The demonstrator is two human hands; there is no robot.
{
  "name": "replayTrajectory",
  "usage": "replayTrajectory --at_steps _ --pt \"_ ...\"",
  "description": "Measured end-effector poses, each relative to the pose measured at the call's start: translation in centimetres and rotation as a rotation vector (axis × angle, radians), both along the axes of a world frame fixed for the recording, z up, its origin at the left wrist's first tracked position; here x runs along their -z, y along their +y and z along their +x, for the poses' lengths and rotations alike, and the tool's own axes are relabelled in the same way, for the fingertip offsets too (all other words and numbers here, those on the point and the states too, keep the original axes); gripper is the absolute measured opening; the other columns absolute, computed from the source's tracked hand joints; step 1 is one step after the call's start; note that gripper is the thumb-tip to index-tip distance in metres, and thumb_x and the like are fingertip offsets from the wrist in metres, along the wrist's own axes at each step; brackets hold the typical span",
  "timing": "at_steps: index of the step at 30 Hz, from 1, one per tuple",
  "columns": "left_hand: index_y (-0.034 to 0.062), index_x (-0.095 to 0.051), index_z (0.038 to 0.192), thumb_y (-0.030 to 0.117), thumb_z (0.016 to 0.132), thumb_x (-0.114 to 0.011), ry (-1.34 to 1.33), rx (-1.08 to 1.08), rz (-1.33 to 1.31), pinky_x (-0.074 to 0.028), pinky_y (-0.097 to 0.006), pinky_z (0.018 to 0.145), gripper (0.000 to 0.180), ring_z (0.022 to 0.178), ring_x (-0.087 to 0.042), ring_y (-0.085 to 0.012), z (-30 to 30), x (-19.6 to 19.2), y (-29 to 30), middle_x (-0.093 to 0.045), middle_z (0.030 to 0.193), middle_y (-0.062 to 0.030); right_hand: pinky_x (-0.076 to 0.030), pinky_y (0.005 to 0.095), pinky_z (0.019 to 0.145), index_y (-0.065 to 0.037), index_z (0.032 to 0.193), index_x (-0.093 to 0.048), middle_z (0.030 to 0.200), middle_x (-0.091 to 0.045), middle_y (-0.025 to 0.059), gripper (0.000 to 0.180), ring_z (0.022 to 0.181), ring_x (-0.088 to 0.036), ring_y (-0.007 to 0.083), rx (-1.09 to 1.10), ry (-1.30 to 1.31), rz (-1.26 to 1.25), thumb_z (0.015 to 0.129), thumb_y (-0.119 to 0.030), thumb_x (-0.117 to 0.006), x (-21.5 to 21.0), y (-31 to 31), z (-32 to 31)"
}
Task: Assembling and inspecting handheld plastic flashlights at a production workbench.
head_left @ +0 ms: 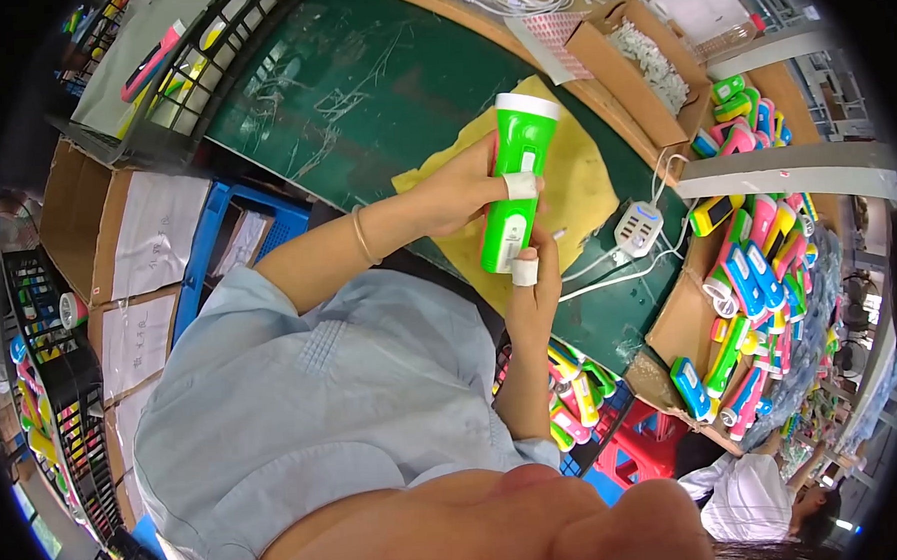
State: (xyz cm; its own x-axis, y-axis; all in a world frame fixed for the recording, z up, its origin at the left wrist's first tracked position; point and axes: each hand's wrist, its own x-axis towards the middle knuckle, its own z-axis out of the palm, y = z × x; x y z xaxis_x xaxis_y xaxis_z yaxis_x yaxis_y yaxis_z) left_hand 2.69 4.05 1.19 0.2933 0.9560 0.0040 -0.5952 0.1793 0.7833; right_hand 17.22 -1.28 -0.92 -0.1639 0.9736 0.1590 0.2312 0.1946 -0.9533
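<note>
A bright green flashlight [526, 144] with a white head rim stands nearly upright in the middle of the view, its head pointing away from me. My left hand [461, 186] wraps around its body, the taped thumb lying across the front below the switch. At the tail end, my right hand [539, 288] closes on the flashlight with its taped thumb on the lower edge; its other fingers are partly hidden. Beside those fingers shows a small white tip, and a white cable [593, 268] runs close by. Under the flashlight lies a yellow cloth [576, 164].
A white multi-port USB charger [638, 228] rests right of the cloth on the green tabletop [359, 74]. Cardboard boxes of colourful flashlights [739, 277] crowd the right side. A carton of small white parts [649, 66] stands at the back. Black crates [175, 82] are on the left.
</note>
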Motion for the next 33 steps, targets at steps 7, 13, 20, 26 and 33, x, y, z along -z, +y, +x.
replayTrajectory --at_steps 7,13,20,26,33 --pt "0.0076 -0.046 0.103 0.027 0.089 -0.05 -0.052 0.09 -0.241 -0.047 -0.028 0.056 0.024 0.061 -0.055 -0.0149 0.6 -2.2 1.0 -0.054 0.078 -0.0055 -0.025 0.0163 0.044 -0.001 0.117 -0.043 0.074 -0.045 -0.0008 0.028 0.052 -0.037 0.0031 0.101 0.233 -0.199 0.091 -0.01 -0.04 0.7 -0.3 0.7" --pt "0.0077 -0.048 0.107 0.03 0.09 -0.044 -0.085 0.196 -0.333 -0.047 -0.026 0.055 0.028 0.06 -0.055 -0.0148 0.5 -2.2 0.9 -0.056 0.08 -0.0071 -0.028 0.0168 0.044 -0.005 0.123 -0.039 0.063 -0.04 -0.0022 0.032 0.05 -0.037 0.003 0.22 0.254 -0.222 0.092 -0.011 -0.038 -0.3 -0.9 0.2" --pt "-0.0004 -0.036 0.117 0.017 0.081 -0.053 0.733 -0.22 0.429 -0.048 -0.03 0.065 0.043 0.081 -0.058 -0.0184 -1.5 -0.4 4.1 -0.055 0.096 -0.011 -0.028 0.0159 0.048 0.005 0.111 -0.053 0.07 -0.046 -0.0028 0.029 0.056 -0.037 0.0026 0.206 0.498 -0.301 0.09 -0.015 -0.05 -1.5 1.3 3.0" --pt "-0.0087 -0.03 0.115 0.024 0.072 -0.068 1.311 -0.545 0.305 -0.047 -0.04 0.071 0.066 0.091 -0.055 -0.0365 -1.1 -2.0 4.7 -0.047 0.099 -0.0276 -0.036 0.0167 0.058 0.004 0.099 -0.061 0.083 -0.059 0.0033 0.019 0.066 -0.048 0.0052 0.245 0.389 -0.184 0.081 -0.003 -0.06 -1.2 1.9 3.6" --pt "-0.0061 -0.041 0.112 0.028 0.079 -0.063 0.303 -0.041 -0.064 -0.048 -0.037 0.076 0.053 0.088 -0.057 -0.0233 -2.4 2.0 6.5 -0.052 0.098 -0.0132 -0.042 0.0199 0.063 0.002 0.086 -0.062 0.078 -0.06 0.0032 0.01 0.069 -0.053 0.0075 0.226 0.185 -0.046 0.078 -0.003 -0.064 -1.9 1.9 1.1"
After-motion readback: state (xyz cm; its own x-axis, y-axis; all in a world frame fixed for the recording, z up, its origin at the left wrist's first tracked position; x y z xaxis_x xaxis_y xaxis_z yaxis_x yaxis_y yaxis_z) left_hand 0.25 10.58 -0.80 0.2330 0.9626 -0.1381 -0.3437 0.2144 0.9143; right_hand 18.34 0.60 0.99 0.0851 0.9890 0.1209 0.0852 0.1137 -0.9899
